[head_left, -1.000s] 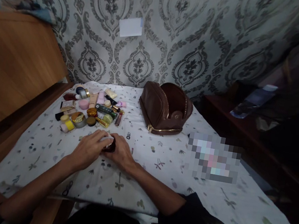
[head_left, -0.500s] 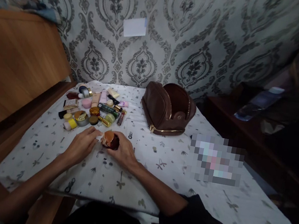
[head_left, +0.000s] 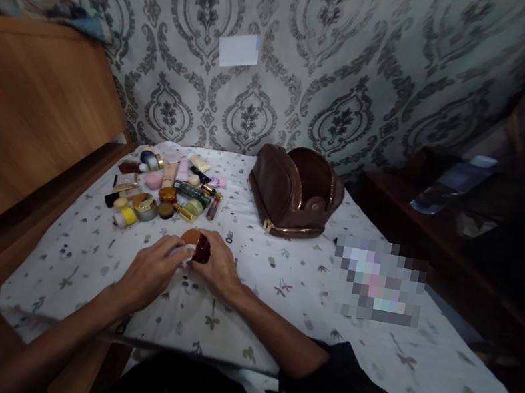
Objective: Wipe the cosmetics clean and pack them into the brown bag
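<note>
My right hand (head_left: 219,262) is closed around a small dark red jar (head_left: 203,250) with an orange-brown lid, tilted so the lid points left. My left hand (head_left: 153,269) is closed on a bit of white tissue (head_left: 189,248), its fingertips pressed to the lid's lower side. Most of the tissue is hidden under those fingers. Just beyond my hands lie several cosmetics, among them a dark green tube (head_left: 187,190), a gold-lidded jar (head_left: 144,205), a yellow-banded tube (head_left: 125,216) and a pink jar (head_left: 154,179).
A brown cosmetic bag (head_left: 272,185) stands unzipped behind and right of my hands. On the patterned tablecloth (head_left: 269,333), a pixelated item (head_left: 374,280) lies to the right. A wooden cabinet (head_left: 27,114) borders the left; a plastic bottle (head_left: 452,186) lies on the dark furniture at right.
My left hand has moved right with the tissue, from beside the jar onto its lid. My right hand keeps the jar in nearly the same place.
</note>
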`<state>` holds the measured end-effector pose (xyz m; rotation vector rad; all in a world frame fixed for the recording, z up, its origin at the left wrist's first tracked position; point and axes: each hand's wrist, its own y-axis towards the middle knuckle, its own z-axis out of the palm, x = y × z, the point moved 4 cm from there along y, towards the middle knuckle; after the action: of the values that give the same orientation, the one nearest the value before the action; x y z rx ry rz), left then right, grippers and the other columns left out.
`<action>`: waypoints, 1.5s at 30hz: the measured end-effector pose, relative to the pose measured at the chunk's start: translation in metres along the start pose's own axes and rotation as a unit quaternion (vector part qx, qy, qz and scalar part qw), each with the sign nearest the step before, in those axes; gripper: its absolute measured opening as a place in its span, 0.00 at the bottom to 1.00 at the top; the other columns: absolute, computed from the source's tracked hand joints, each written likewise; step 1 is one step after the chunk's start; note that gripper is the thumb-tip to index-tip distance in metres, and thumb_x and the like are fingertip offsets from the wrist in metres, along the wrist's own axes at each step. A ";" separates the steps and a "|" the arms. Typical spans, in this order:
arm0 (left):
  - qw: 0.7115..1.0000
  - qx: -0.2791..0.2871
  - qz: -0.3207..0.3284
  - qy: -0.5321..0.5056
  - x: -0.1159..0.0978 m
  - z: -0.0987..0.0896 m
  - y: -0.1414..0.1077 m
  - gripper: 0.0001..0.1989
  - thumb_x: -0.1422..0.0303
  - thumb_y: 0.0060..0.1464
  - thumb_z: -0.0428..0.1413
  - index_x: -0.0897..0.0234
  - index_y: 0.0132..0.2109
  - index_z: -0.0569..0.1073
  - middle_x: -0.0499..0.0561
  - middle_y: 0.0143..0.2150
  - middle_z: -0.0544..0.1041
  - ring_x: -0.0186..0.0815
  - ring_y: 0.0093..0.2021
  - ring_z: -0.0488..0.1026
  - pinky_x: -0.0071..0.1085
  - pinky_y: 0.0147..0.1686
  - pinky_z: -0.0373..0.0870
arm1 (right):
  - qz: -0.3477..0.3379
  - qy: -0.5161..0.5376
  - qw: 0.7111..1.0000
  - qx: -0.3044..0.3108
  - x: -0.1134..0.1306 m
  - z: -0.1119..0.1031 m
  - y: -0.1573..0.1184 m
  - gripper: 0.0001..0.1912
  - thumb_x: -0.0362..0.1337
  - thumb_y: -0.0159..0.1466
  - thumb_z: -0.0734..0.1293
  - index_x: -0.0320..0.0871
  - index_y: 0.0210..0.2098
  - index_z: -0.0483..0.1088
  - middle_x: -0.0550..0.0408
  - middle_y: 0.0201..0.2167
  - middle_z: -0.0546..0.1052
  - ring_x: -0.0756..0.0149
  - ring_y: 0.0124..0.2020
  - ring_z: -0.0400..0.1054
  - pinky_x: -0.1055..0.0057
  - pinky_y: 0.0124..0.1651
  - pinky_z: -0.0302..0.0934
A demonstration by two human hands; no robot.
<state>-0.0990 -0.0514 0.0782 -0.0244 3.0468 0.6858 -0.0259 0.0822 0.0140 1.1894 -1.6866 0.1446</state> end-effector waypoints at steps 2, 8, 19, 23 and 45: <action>0.999 0.008 0.015 0.028 -0.002 -0.002 0.003 0.16 0.79 0.60 0.46 0.61 0.50 0.72 0.56 0.47 0.73 0.41 0.45 0.70 0.34 0.38 0.71 | -0.015 -0.007 1.000 0.012 0.001 0.001 -0.002 0.36 0.31 0.52 0.70 0.41 0.60 0.61 0.45 0.53 0.71 0.54 0.54 0.67 0.57 0.57 0.63; 0.997 0.066 0.028 0.033 0.001 -0.011 0.022 0.18 0.82 0.58 0.46 0.62 0.49 0.73 0.56 0.49 0.73 0.45 0.50 0.67 0.37 0.41 0.71 | -0.034 -0.015 0.999 0.033 0.003 0.005 -0.007 0.49 0.29 0.54 0.69 0.44 0.70 0.43 0.43 0.62 0.66 0.54 0.60 0.64 0.57 0.59 0.63; 0.964 0.083 -0.066 -0.242 0.053 -0.004 0.041 0.15 0.77 0.56 0.47 0.62 0.45 0.74 0.53 0.44 0.74 0.40 0.46 0.72 0.37 0.49 0.68 | -0.061 -0.010 0.997 0.042 0.002 0.006 -0.007 0.52 0.30 0.55 0.71 0.49 0.71 0.40 0.45 0.61 0.67 0.55 0.59 0.65 0.58 0.58 0.63; 0.942 0.071 -0.100 -0.312 0.072 0.006 0.038 0.13 0.73 0.53 0.50 0.62 0.43 0.76 0.53 0.43 0.78 0.41 0.46 0.73 0.39 0.52 0.67 | -0.032 0.018 0.998 0.050 0.004 0.004 -0.006 0.47 0.31 0.55 0.70 0.47 0.69 0.46 0.46 0.59 0.69 0.55 0.58 0.66 0.58 0.58 0.62; 0.964 0.001 -0.139 -0.226 0.010 0.011 0.001 0.12 0.72 0.59 0.48 0.62 0.48 0.70 0.53 0.45 0.76 0.40 0.46 0.73 0.35 0.45 0.70 | 0.120 0.078 0.989 -0.044 -0.014 -0.001 0.006 0.27 0.36 0.47 0.73 0.41 0.47 0.69 0.54 0.37 0.77 0.60 0.38 0.71 0.62 0.44 0.66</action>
<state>-0.1089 -0.0460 0.0680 -0.2547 2.5400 0.5729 -0.0303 0.0948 0.0057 0.8839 -1.6756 0.3007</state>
